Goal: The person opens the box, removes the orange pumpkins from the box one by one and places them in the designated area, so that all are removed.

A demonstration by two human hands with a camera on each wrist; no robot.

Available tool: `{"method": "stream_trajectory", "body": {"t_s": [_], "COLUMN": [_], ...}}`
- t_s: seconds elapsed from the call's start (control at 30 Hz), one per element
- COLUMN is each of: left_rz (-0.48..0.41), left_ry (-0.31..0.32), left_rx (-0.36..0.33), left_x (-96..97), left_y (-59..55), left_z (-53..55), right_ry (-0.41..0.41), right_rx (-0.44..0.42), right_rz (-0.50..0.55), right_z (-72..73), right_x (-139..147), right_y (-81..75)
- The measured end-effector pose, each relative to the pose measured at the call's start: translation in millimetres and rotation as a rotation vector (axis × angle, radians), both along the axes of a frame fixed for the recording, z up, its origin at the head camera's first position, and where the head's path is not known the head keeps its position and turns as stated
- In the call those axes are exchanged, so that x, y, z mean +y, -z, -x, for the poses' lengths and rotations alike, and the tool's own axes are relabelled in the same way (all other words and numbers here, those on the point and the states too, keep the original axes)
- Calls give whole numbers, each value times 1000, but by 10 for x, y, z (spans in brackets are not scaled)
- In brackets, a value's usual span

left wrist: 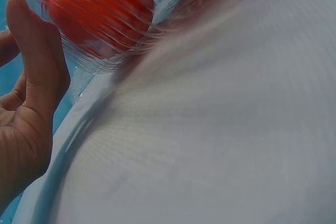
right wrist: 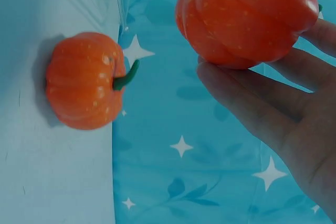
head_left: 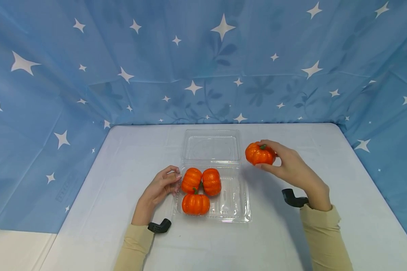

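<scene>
My right hand (head_left: 293,165) holds a small orange pumpkin (head_left: 259,153) with a green stem, raised to the right of the clear plastic clamshell box (head_left: 232,199). In the right wrist view, the fingers curve round that pumpkin (right wrist: 247,17), while another pumpkin (right wrist: 84,81) rests on the table; the head view mostly hides it. Inside the box's left part lie three pumpkins: one at the upper left (head_left: 191,180), one beside it (head_left: 211,181) and one in front (head_left: 195,204). Against the box's left side is my left hand (head_left: 161,186), its fingers loosely bent; the left wrist view shows its thumb (left wrist: 39,51) beside the ribbed wall.
The box's lid (head_left: 211,146) lies folded back, flat on the white-covered table (head_left: 115,162). A blue curtain with white stars (head_left: 203,64) hangs behind and beside the table. Dark wrist cameras (head_left: 160,226) sit on both wrists.
</scene>
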State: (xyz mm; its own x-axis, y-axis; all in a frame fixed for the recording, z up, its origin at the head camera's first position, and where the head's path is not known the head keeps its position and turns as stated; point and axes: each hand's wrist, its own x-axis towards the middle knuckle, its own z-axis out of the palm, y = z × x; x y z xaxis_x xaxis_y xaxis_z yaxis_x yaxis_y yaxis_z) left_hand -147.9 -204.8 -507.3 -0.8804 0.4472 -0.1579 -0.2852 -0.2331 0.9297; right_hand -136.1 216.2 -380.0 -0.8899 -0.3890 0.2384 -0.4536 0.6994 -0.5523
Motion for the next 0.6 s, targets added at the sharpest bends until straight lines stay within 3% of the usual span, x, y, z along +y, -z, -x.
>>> {"method": "stream_trajectory", "body": {"t_s": [0.6], "left_rz": [-29], "left_ry": [14], "left_rx": [5], "left_x": [-5], "left_y": [15], "left_z": [8], "right_ry": [116], "right_rx": [-12], "right_rz": [4], "right_z": [48], "right_x": [224], "right_y": [22]}}
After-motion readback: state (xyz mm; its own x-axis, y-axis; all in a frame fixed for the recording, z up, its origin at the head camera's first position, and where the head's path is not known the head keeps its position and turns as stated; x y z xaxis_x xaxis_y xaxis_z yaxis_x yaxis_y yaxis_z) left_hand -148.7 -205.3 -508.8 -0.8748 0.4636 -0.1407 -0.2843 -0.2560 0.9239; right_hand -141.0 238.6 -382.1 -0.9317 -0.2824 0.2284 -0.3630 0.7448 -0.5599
